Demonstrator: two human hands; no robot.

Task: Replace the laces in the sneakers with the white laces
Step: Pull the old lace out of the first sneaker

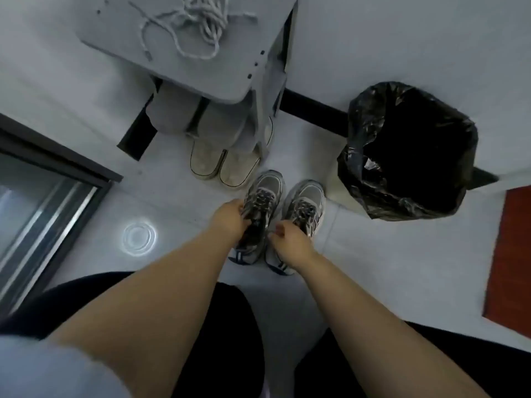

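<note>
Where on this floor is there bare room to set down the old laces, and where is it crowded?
Bare floor lies between the door frame and the sneakers, and again between the sneakers, the bin and the red mat. It is crowded where slippers, sneakers and bin meet.

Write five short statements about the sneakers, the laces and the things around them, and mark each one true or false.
1. The white laces lie in a loose pile on the grey stand. True.
2. The sneakers already have white laces. False: the left sneaker and the right sneaker both have dark laces.
3. The left hand grips the left sneaker near its opening. True.
4. The bin stands to the left of the sneakers. False: the black-lined bin stands to their right.
5. The slippers sit on top of the stand. False: the slippers are on the floor, partly under it.
</note>
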